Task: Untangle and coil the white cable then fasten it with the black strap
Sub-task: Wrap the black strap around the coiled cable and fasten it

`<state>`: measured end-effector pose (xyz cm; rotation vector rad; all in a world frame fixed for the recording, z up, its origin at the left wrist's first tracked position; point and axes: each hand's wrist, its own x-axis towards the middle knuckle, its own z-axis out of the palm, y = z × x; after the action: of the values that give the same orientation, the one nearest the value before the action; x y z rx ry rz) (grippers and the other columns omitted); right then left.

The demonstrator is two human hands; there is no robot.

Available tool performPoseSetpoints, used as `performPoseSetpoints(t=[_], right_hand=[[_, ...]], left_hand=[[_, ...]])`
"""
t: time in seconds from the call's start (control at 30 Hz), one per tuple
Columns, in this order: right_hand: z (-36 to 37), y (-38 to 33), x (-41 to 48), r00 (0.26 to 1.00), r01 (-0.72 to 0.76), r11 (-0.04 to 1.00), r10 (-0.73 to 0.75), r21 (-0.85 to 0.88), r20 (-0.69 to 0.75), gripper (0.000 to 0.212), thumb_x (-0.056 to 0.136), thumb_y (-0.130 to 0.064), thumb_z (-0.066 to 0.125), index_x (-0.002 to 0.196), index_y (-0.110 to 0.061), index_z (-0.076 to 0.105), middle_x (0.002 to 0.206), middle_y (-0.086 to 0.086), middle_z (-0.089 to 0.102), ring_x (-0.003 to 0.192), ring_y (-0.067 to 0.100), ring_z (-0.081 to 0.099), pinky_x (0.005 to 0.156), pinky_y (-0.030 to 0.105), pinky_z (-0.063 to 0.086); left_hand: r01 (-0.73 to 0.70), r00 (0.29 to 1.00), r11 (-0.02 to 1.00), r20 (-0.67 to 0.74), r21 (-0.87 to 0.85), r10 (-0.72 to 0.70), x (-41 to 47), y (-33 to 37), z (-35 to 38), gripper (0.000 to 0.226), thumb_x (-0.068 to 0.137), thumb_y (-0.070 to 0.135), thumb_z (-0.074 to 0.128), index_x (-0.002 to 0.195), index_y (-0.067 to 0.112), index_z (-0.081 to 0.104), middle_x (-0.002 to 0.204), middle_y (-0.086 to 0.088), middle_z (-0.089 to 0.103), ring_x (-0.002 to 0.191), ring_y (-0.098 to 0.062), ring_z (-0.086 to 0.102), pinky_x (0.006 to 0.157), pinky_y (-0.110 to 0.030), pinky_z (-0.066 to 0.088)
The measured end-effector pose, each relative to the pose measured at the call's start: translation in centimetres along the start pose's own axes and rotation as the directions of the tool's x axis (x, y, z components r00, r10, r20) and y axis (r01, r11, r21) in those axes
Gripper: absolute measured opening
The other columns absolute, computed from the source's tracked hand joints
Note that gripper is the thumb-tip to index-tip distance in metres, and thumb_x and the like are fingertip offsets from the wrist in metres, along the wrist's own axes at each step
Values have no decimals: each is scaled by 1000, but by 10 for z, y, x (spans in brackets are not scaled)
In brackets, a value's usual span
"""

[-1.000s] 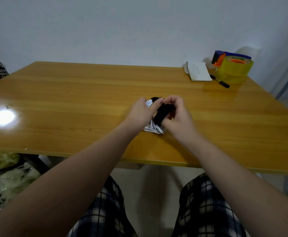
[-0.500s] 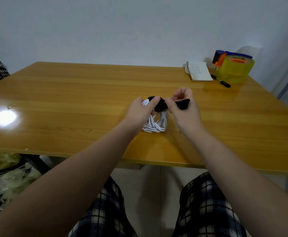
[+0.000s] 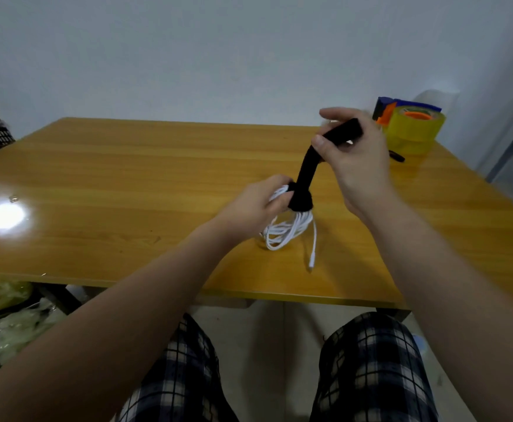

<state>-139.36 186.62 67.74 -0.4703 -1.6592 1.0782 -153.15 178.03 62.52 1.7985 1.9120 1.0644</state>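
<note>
right hand point(image 3: 352, 159) pinches black strap point(image 3: 307, 172); left hand point(image 3: 255, 205) grips white cable point(image 3: 291, 229).

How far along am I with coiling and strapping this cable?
Done: the cable is coiled, and the strap is looped round its top. In hand: your left hand grips the coil at that loop while your right hand pulls the strap's free end up, taut. Left: wind that tail round and fasten it. One plug end trails loose over the table.
</note>
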Motion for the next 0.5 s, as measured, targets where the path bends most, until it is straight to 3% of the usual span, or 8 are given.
performPoseSetpoints(t=[0.07,0.17,0.27,0.37,0.43,0.5], right_hand=[[2,9,3,998,-65,997,66,42,-22,27,82,2,66,103,-14,59,82,2,58,77,11,64,70,26,54],[5,17,1,976,-204,958,214,201,-30,33,82,3,66,110,-10,54,85,8,57,79,25,68,67,29,55],[10,23,-7,923,-384,900,384,209,43,58,82,-1,67,132,-12,40,80,6,61,66,12,68,58,22,54],[13,25,-14,850,-525,828,502,197,158,75,84,-8,67,145,-21,25,70,4,67,65,13,69,54,23,54],[14,25,-15,825,-562,812,535,160,183,70,87,-16,64,145,-24,27,89,7,68,80,17,70,64,27,57],[16,30,-16,839,-535,845,530,14,125,56,90,-30,60,140,-28,35,120,9,57,104,23,62,86,37,55]], left_hand=[[-92,996,996,8,-4,92,-7,8,-1,31,100,28,41,124,12,52,104,5,61,90,-6,60,76,-20,47],[-145,989,989,-6,-7,144,-14,18,-5,33,96,34,49,122,14,51,107,7,57,101,-14,57,84,-31,46],[-184,983,983,-21,-7,184,-15,26,-5,37,80,33,73,106,24,47,98,20,54,93,-5,54,79,-22,43],[-173,984,976,-73,-135,164,-15,24,-5,32,81,24,73,104,29,51,99,24,56,92,9,56,78,-7,40],[-116,990,965,-103,-234,94,-17,21,-4,28,85,22,69,109,29,55,101,23,60,93,15,57,80,-5,41],[-48,993,942,-119,-332,9,-18,21,-3,24,89,23,64,112,22,58,98,16,64,87,12,61,76,-8,46]])
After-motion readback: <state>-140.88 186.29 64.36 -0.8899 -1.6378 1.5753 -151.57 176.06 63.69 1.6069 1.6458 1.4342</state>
